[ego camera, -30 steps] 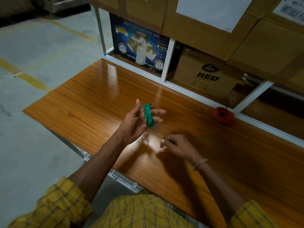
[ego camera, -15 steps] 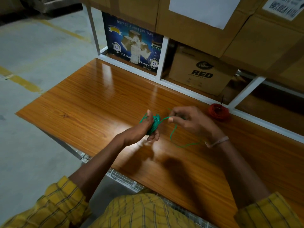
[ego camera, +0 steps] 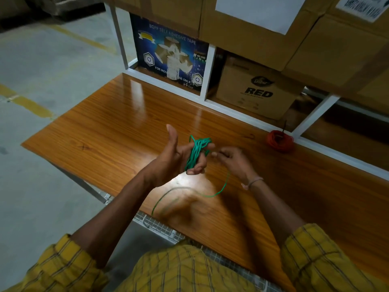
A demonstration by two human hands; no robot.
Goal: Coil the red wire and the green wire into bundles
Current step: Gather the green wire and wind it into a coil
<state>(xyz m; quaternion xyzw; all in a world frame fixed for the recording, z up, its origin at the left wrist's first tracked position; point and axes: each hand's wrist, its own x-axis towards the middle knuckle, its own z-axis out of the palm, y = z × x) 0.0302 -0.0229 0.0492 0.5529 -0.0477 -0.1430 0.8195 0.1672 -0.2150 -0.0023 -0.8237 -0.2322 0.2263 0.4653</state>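
Note:
The green wire (ego camera: 196, 153) is wound in several loops around the fingers of my left hand (ego camera: 179, 159), held above the wooden table (ego camera: 109, 131) with the thumb pointing up. My right hand (ego camera: 232, 160) is just right of the coil and pinches the wire's free part. From there the loose tail hangs down, curves across the table and reaches its front edge. The red wire (ego camera: 280, 140) lies as a finished round bundle at the back right of the table, against the white shelf frame.
A white metal shelf frame (ego camera: 210, 68) runs along the table's back edge. Behind it stand a blue adhesive-tape box (ego camera: 170, 55) and a cardboard box marked RED (ego camera: 257, 89). Larger cartons sit above. Concrete floor lies to the left.
My right hand has carried the free green wire around my left hand, adding a turn. My left hand has turned so the thumb points up, and the loose tail is shorter.

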